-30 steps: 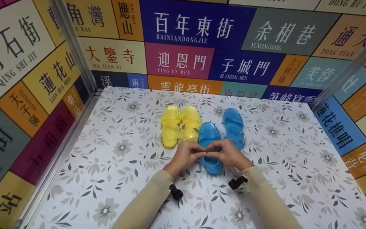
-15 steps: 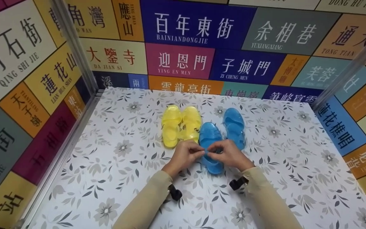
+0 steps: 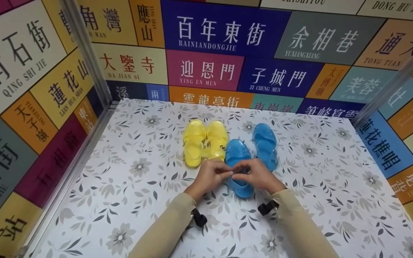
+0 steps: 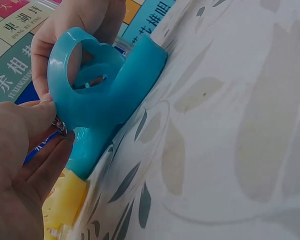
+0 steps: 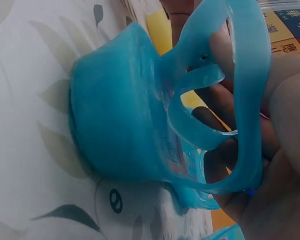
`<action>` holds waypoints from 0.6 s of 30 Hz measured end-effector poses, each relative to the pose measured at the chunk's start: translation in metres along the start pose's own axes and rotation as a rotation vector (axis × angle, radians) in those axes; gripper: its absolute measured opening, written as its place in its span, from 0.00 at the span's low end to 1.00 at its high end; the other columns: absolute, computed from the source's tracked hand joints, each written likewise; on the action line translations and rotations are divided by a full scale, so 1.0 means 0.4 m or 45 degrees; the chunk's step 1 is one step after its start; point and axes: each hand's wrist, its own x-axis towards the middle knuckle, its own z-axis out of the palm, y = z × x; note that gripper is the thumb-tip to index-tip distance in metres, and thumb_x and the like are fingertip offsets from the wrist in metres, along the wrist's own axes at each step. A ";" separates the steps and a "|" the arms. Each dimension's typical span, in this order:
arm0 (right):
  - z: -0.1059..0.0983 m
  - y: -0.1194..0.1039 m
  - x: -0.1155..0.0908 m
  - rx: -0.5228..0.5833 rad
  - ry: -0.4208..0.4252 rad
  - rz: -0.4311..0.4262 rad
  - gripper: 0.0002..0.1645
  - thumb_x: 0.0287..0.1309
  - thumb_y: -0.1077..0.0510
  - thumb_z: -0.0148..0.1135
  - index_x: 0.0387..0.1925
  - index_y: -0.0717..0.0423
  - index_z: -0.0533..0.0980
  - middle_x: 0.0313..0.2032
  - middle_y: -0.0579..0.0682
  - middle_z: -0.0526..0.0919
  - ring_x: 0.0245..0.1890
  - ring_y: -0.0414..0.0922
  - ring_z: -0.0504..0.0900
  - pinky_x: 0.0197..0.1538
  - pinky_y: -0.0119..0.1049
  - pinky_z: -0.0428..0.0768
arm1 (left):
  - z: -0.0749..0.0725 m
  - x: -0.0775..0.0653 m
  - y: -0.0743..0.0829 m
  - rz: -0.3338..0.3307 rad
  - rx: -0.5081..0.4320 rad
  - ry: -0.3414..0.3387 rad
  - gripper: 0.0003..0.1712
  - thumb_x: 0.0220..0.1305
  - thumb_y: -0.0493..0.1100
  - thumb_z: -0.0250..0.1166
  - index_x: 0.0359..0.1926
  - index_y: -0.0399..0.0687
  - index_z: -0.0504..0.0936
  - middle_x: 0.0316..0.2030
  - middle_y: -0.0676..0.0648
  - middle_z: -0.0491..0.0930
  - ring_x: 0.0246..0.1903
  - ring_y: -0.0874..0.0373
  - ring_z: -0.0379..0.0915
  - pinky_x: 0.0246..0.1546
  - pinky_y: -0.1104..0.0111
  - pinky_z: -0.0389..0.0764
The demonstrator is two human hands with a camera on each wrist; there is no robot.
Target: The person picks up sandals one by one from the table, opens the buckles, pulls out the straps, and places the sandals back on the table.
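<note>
Head view: our left grip point(image 3: 207, 179) and right grip point(image 3: 256, 174) seemingly pinch the near blue sandal's point(image 3: 237, 152) strap point(image 5: 252, 75); slackness could free it.

Both hands point(image 3: 210, 177) point(image 3: 256, 175) at the nearer blue sandal point(image 3: 238, 154)

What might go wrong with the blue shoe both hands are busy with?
The strap might slip away, since the left hand only pinches near the shiny buckle. The blue shoe might slide, as the right hand is at the strap too and seems not to press it down. And the left hand is so close to a yellow shoe that it might bump it.
</note>
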 end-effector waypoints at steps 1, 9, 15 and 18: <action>-0.001 0.000 0.000 -0.002 0.007 -0.002 0.13 0.62 0.53 0.76 0.46 0.53 0.88 0.40 0.46 0.91 0.40 0.42 0.88 0.44 0.35 0.85 | 0.001 0.001 0.000 0.007 -0.002 0.002 0.05 0.62 0.37 0.77 0.39 0.45 0.94 0.35 0.49 0.90 0.35 0.61 0.85 0.39 0.72 0.86; -0.008 0.002 -0.006 -0.034 0.021 -0.020 0.09 0.65 0.54 0.74 0.45 0.51 0.89 0.40 0.44 0.92 0.40 0.41 0.88 0.44 0.34 0.85 | 0.001 0.002 -0.002 0.030 -0.018 0.011 0.04 0.63 0.37 0.77 0.39 0.45 0.94 0.35 0.49 0.90 0.35 0.61 0.85 0.38 0.71 0.86; -0.019 0.005 -0.018 -0.034 0.018 -0.023 0.09 0.65 0.55 0.74 0.44 0.56 0.89 0.39 0.47 0.91 0.40 0.44 0.88 0.44 0.36 0.86 | -0.003 -0.004 -0.006 -0.015 -0.017 0.004 0.04 0.63 0.36 0.76 0.39 0.43 0.94 0.34 0.50 0.89 0.34 0.62 0.84 0.37 0.71 0.85; -0.023 0.005 -0.019 -0.061 0.012 -0.020 0.09 0.64 0.56 0.74 0.43 0.56 0.89 0.39 0.47 0.91 0.39 0.44 0.88 0.44 0.38 0.86 | -0.003 -0.006 -0.005 -0.026 -0.009 0.009 0.04 0.63 0.35 0.76 0.39 0.42 0.93 0.35 0.50 0.90 0.35 0.62 0.84 0.38 0.72 0.85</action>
